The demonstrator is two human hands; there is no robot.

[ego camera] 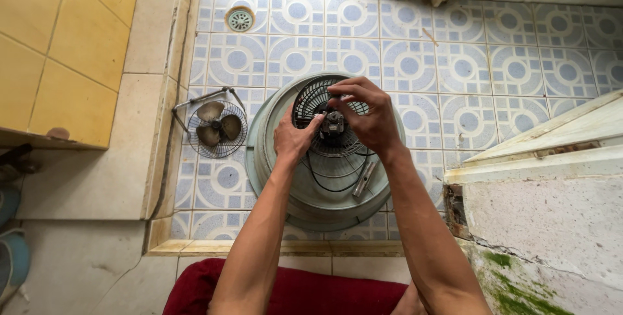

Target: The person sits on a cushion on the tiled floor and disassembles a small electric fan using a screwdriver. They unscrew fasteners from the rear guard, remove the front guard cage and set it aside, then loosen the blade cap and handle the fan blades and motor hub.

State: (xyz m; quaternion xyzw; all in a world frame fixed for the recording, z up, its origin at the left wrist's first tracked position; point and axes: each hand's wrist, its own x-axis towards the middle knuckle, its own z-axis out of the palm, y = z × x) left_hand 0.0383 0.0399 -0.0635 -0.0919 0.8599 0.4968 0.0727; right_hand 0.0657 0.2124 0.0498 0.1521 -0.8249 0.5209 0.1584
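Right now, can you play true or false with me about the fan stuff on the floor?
1. Both hands are on the little motor in the middle of the big round fan housing. True: the left hand and right hand meet at the motor on the fan housing.
2. The small fan grille with blades lies to the right of the housing. False: the small fan grille lies to its left.
3. The floor has blue circle-pattern tiles. True: see the tiled floor.
4. The round floor drain sits right beside the person's knees. False: the floor drain is at the far end of the floor.
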